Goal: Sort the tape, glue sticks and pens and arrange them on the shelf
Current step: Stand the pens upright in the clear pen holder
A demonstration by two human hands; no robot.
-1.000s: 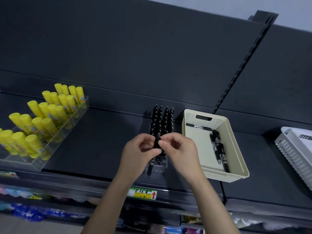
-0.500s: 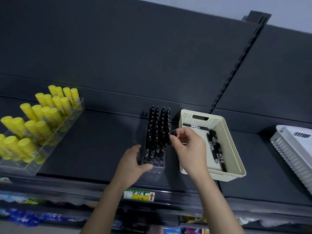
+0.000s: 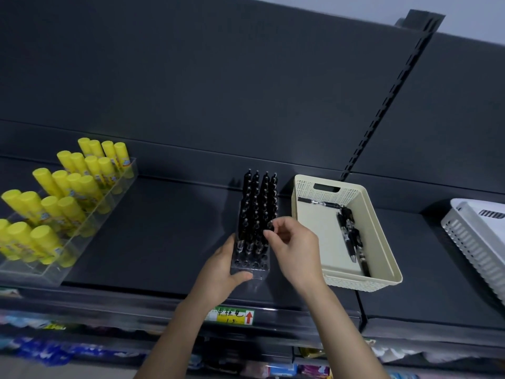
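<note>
Yellow-green price tag (image 3: 232,316) on the shelf lip, just below the left wrist. It has handwritten Chinese characters, roughly 中性笔, with "1.5" underneath and a red up-arrow at its right end. The glue stick labels show coloured print that is too small to read. The pen barrels carry white marks that are illegible.

Left hand (image 3: 221,272) grips the clear pen rack (image 3: 250,269) at its near left corner. The thumb lies across the front edge and the fingers run up the left wall. The rack sits on the dark shelf (image 3: 164,228).

Right hand (image 3: 295,247) is just right of the rack with its fingers curled, thumb and forefinger pinching the top of one black pen (image 3: 269,225) at the rack's right side. I cannot tell whether that pen is seated in a hole.

Black pens (image 3: 258,203) stand upright in rows and fill the rack beyond both hands. The nearest row of holes, between the two hands, is open.

Immediately right of the right hand is a beige basket (image 3: 382,233) with a few loose pens (image 3: 352,239) lying flat along its right side and one across the far end. Further right, well apart, a white basket (image 3: 470,236) is cut by the frame edge.

Well left of the left hand, yellow glue sticks (image 3: 68,187) stand tilted in a clear tray (image 3: 32,274).
</note>
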